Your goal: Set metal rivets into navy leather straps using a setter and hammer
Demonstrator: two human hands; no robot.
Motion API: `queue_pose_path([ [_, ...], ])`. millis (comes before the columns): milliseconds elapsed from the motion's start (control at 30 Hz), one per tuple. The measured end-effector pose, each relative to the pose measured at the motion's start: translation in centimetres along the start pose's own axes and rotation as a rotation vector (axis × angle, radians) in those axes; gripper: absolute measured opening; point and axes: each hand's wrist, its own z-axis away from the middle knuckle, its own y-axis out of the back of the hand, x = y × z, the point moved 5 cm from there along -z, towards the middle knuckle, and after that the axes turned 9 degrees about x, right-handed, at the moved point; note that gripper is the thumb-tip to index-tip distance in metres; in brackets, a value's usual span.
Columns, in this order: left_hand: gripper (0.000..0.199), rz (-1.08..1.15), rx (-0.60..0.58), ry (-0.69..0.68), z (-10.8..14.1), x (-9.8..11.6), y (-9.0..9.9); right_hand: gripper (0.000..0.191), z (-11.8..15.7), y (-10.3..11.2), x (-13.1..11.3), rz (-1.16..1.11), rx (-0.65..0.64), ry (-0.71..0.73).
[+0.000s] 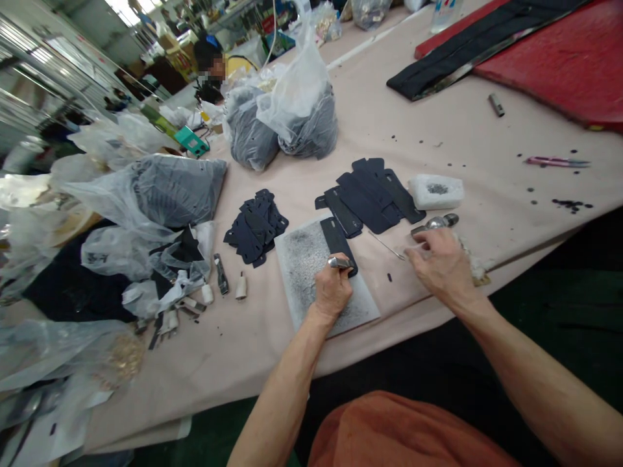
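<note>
A person's two bare hands work at the near edge of a table covered in pale pinkish-beige cloth (263, 350). The left hand (334, 285) is closed in a fist around a short, shiny metal tool (339, 263), above a long, flat, dark navy piece with rounded corners (335, 241). That piece lies along the right edge of a white rectangular board speckled with black (304, 259), near its far right corner; the board itself sits close to the table's near edge.

The right hand (440, 263) is apart, to the right of the board, fingers bent and thumb near the forefinger; whether it grips anything cannot be told. Just beyond it is a rounded, shiny metal object (440, 222), and by its fingertips lies a thin metal rod (387, 245).

Beyond the board's far right corner is a stack of larger navy pieces (370, 194), with a white block bearing dark bits (437, 191) to its right. Left of the board's far left corner is a heap of smaller dark pieces (256, 227). Filled clear plastic bags (311, 107) stand farther back. A red board (559, 58) covers the table's far right corner.
</note>
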Motion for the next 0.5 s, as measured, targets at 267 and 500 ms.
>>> queue_pose_path([
  [267,0.014,-0.061,-0.004,0.061,0.5,-0.6,-0.6,0.040,-1.0,1.9,7.5,0.405,-0.174,-0.028],
  [500,0.022,-0.028,0.008,0.055,0.4,-0.5,-0.6,0.021,-0.2,0.4,7.4,-0.378,-0.483,-0.808],
])
